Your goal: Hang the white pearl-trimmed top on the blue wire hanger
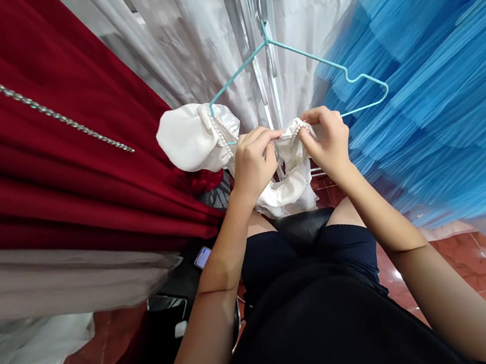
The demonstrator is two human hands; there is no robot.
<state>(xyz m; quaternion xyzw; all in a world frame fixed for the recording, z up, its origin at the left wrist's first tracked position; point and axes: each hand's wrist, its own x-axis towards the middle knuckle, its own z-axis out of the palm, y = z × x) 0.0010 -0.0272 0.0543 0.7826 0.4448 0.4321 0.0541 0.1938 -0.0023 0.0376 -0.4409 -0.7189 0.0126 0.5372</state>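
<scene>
A white satin dress (285, 192) with pearl trim hangs partly on a turquoise wire hanger (305, 56). One puffed sleeve (186, 138) sits over the hanger's left end, while the right end is bare. My right hand (328, 137) pinches the pearl-edged fabric between thumb and fingers, just below the hanger's right side. Close beside it, my left hand (255, 158) has its fingers closed at the dress's upper edge, near the hanger's lower bar. What lies inside the left fingers is partly hidden by the hand.
Dark red fabric (76, 142) with a beaded strand (28, 100) hangs at left. Blue tulle (448, 95) fills the right. White drapes (180, 36) and a metal rack (256, 29) stand ahead. A phone (202, 257) lies low at left, above red floor tiles (474, 266).
</scene>
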